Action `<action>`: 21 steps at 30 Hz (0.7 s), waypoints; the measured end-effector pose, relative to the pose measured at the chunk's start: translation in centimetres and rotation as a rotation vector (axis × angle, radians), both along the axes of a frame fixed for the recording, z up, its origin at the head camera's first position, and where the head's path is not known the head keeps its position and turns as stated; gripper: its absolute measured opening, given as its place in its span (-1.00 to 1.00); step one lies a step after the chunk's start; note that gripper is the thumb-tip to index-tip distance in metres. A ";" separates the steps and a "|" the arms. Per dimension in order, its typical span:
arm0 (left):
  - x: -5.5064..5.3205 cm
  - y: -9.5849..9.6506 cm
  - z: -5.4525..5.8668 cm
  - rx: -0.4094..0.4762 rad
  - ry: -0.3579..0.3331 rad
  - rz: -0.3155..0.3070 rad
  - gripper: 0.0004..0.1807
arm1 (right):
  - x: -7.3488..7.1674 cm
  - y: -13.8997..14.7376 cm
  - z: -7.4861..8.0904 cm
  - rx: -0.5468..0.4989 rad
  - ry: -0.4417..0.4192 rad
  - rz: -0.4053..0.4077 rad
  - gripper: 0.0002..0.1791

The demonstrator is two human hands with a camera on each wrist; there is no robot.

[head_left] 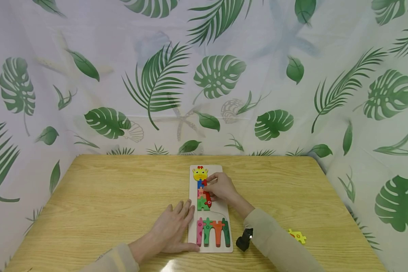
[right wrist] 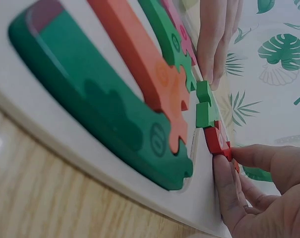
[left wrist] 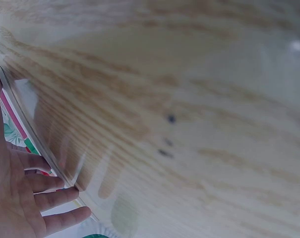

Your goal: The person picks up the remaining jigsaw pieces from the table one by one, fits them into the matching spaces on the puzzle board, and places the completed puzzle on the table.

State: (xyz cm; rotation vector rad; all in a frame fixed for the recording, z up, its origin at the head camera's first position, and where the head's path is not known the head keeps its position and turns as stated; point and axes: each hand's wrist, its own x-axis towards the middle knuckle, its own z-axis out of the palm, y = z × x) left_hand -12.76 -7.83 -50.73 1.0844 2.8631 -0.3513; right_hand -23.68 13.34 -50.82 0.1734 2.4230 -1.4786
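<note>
A white giraffe puzzle board (head_left: 215, 170) lies lengthwise on the table. My right hand (head_left: 223, 187) pinches a red puzzle piece (right wrist: 218, 141) between thumb and fingers, along the right side of the giraffe's neck. Beside it in the board are the yellow head piece (head_left: 200, 174), a blue piece (head_left: 200, 184), a salmon piece (head_left: 200, 193) and a green piece (head_left: 202, 204). Lower down sit the leg pieces: pink (head_left: 199, 232), green (head_left: 206, 232), orange (head_left: 218, 233) and dark green (head_left: 226, 232). My left hand (head_left: 172, 229), fingers extended, rests along the board's left edge.
A yellow puzzle piece (head_left: 297, 236) lies on the wooden table (head_left: 129, 189) at the right, partly behind the right sleeve. A small black object (head_left: 243, 240) is by the right forearm. Leaf-patterned cloth (head_left: 217, 124) encloses the table's back and sides.
</note>
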 end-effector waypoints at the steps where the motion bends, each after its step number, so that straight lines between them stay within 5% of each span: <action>1: 0.0 0.0 0.0 0.000 0.000 0.000 0.35 | 0.0 0.0 0.0 -0.004 -0.001 0.001 -0.66; 21: 0.0 0.0 -0.1 -0.006 0.001 0.004 0.36 | 0.4 0.1 0.7 -0.034 -0.009 0.005 -0.67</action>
